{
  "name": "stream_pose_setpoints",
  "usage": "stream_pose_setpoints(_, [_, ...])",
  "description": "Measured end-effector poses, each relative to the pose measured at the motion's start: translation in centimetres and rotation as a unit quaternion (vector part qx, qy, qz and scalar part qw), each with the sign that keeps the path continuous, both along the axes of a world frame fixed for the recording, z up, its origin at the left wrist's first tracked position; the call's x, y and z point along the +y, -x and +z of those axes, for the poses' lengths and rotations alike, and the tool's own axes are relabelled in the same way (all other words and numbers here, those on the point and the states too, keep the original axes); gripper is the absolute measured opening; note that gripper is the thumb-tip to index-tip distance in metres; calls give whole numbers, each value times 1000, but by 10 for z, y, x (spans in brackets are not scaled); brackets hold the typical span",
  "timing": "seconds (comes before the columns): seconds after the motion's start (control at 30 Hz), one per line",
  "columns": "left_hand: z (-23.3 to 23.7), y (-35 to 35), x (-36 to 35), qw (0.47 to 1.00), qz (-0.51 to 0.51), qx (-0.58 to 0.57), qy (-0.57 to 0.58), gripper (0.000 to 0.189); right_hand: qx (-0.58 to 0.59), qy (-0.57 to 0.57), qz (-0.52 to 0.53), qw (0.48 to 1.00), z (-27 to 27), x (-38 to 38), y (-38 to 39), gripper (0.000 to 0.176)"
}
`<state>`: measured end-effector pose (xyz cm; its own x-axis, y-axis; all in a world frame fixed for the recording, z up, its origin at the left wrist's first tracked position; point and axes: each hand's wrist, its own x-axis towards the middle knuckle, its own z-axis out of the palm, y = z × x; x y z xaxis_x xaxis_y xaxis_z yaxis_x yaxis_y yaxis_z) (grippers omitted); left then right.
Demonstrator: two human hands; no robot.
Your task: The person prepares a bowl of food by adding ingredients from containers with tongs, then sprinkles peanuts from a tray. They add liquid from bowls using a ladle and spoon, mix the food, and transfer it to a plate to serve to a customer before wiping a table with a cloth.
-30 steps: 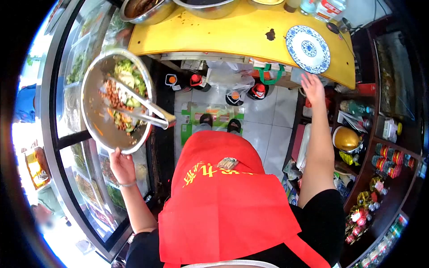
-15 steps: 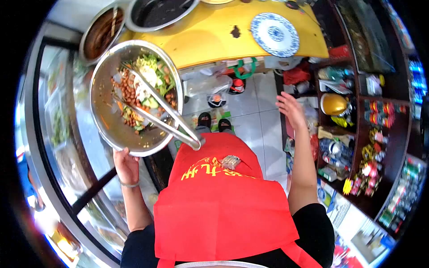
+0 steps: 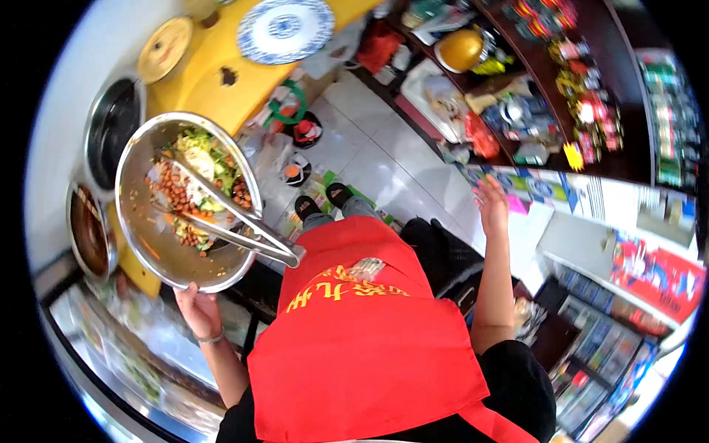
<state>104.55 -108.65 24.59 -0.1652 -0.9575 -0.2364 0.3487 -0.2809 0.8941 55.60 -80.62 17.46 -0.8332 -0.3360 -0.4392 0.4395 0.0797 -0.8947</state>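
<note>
My left hand [image 3: 199, 310] grips the near rim of a large steel mixing bowl [image 3: 136, 229], its thumb over the edge and its other fingers hidden beneath. Inside lie peanuts [image 3: 171, 190], shredded greens [image 3: 198, 142] and a white heap I cannot name. A pair of metal tongs [image 3: 258, 235] rests in the bowl, the hinged end sticking out over the rim toward my red apron [image 3: 362, 354]. Out to the right, my right hand [image 3: 491, 207] is raised with its fingers apart, holding nothing.
A yellow table [image 3: 203, 70] bears a blue-and-white plate [image 3: 285, 28]. Two more basins, one dark inside [image 3: 117, 129] and one with brown contents [image 3: 90, 229], stand left of my bowl. Dark shelves [image 3: 591, 81] full of goods line the right. Bags and a green-handled item [image 3: 288, 103] lie under the table.
My body and view have turned to the right, so the table and shelves have swung leftward. The bowl has come along in my left hand. My right hand stays raised with its fingers apart.
</note>
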Motion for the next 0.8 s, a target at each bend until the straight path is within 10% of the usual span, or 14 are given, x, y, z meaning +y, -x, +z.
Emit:
stream_pose_setpoints(0.13, [-16,-21,-6,999,-49,-1,3,40,103,-1,-44,994,29,13,-51,30])
stream_pose_setpoints(0.33, [-5,-22,-15,992,-120,32,4,27,175,130,269,938,88,-63,-143,23])
stream_pose_setpoints(0.53, [6,11,-6,993,-83,85,2,20,243,28,517,821,145,-199,-220,72])
stream_pose_setpoints(0.8, [-15,22,-8,998,-49,44,-1,28,344,-57,615,708,151,-275,-207,61])
